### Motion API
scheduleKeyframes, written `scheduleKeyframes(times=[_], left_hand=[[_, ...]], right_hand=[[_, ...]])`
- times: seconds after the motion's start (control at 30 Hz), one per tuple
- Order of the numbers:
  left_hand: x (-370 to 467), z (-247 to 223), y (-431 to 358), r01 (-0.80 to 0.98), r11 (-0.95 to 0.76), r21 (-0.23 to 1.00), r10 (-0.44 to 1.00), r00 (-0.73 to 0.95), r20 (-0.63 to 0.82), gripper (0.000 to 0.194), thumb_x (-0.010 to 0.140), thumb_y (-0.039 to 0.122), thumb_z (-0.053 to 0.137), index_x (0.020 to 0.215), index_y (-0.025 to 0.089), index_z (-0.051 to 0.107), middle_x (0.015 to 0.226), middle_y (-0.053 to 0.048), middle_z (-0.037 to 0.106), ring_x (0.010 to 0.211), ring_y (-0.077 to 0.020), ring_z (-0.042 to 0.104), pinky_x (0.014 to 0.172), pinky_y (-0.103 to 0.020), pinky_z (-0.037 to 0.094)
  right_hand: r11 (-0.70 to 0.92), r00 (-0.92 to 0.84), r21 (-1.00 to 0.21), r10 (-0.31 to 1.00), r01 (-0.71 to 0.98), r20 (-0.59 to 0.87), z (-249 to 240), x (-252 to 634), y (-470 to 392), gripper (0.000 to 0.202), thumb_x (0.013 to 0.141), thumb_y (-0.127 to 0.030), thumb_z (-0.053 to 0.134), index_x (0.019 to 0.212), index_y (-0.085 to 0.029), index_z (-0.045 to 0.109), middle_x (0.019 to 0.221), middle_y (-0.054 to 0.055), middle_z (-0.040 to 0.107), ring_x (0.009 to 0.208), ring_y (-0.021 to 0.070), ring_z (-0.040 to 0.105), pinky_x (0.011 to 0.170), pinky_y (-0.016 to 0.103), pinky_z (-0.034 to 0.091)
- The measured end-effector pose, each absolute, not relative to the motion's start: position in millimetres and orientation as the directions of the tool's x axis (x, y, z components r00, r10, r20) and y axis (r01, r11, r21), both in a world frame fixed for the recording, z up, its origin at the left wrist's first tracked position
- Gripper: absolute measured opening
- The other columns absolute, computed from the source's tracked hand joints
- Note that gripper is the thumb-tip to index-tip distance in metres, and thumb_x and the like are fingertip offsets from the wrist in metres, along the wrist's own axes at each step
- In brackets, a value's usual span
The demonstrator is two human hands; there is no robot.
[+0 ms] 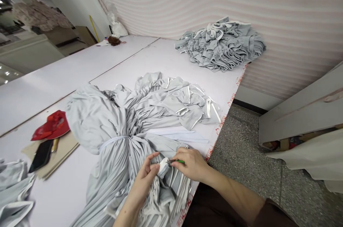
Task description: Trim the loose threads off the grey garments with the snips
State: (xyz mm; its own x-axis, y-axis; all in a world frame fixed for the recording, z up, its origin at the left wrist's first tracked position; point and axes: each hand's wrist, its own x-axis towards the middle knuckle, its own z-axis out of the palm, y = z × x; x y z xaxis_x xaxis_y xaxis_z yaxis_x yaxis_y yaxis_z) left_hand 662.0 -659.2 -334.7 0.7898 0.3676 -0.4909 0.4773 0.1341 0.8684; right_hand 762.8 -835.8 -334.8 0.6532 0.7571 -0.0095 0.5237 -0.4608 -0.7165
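Note:
My left hand (148, 172) is closed, pinching a grey piece of garment with a white-trimmed edge (163, 166) between thumb and fingers. In my right hand (190, 163) is a small pointed metal tool (178, 161) with a green end; its exact kind is hard to make out. The tool's dark tip points left and meets the white trim. Below both hands hangs a layered heap of grey pieces with white edges. Left of them lies a large bundle of light grey fabric (107, 177), cinched at its middle by a pale strip (115, 140).
A pile of gathered grey garments (222, 46) lies at the table's (107, 66) far right corner. On the left are a red mesh item (52, 125), a black phone (41, 154) and brown card (60, 155). More trimmed pieces (13, 187) sit front left. Speckled floor (241, 141) borders the right edge.

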Motion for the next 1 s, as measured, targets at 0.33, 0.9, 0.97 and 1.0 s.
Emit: scheduleKeyframes(times=[0.33, 0.9, 0.97, 1.0], left_hand=[[664, -330, -665, 0.502, 0.128, 0.855, 0.398, 0.764, -0.508, 0.069, 0.070, 0.057, 0.069, 0.128, 0.024, 0.051, 0.067, 0.005, 0.055, 0.071, -0.0174, 0.051, 0.073, -0.029, 0.036], [664, -339, -668, 0.468, 0.079, 0.880, 0.422, 0.784, -0.454, 0.071, 0.069, 0.059, 0.069, 0.128, 0.023, 0.053, 0.059, 0.007, 0.044, 0.064, -0.0157, 0.044, 0.065, -0.026, 0.032], [664, -339, -668, 0.473, 0.075, 0.878, 0.417, 0.785, -0.459, 0.070, 0.070, 0.059, 0.068, 0.128, 0.023, 0.052, 0.060, 0.007, 0.045, 0.064, -0.0155, 0.044, 0.065, -0.026, 0.032], [665, -339, -667, 0.479, 0.072, 0.875, 0.414, 0.784, -0.463, 0.070, 0.070, 0.059, 0.068, 0.128, 0.023, 0.052, 0.061, 0.007, 0.047, 0.065, -0.0156, 0.045, 0.065, -0.026, 0.032]], right_hand=[[-0.562, 0.712, -0.648, 0.701, 0.513, -0.044, -337, 753, -837, 0.019, 0.094, -0.031, 0.058, 0.099, -0.023, 0.074, 0.096, 0.003, 0.070, 0.084, 0.0186, 0.066, 0.069, 0.027, 0.045], [-0.482, 0.665, -0.681, 0.747, 0.551, 0.009, -342, 755, -840, 0.017, 0.089, -0.035, 0.064, 0.097, -0.024, 0.074, 0.093, 0.002, 0.071, 0.083, 0.0189, 0.066, 0.067, 0.027, 0.044], [-0.477, 0.660, -0.678, 0.751, 0.559, 0.016, -343, 755, -840, 0.016, 0.090, -0.034, 0.064, 0.096, -0.024, 0.075, 0.093, 0.002, 0.071, 0.082, 0.0184, 0.066, 0.067, 0.026, 0.044], [-0.470, 0.656, -0.682, 0.755, 0.560, 0.018, -344, 755, -839, 0.016, 0.089, -0.035, 0.065, 0.097, -0.024, 0.075, 0.093, 0.002, 0.071, 0.082, 0.0184, 0.066, 0.067, 0.026, 0.044]])
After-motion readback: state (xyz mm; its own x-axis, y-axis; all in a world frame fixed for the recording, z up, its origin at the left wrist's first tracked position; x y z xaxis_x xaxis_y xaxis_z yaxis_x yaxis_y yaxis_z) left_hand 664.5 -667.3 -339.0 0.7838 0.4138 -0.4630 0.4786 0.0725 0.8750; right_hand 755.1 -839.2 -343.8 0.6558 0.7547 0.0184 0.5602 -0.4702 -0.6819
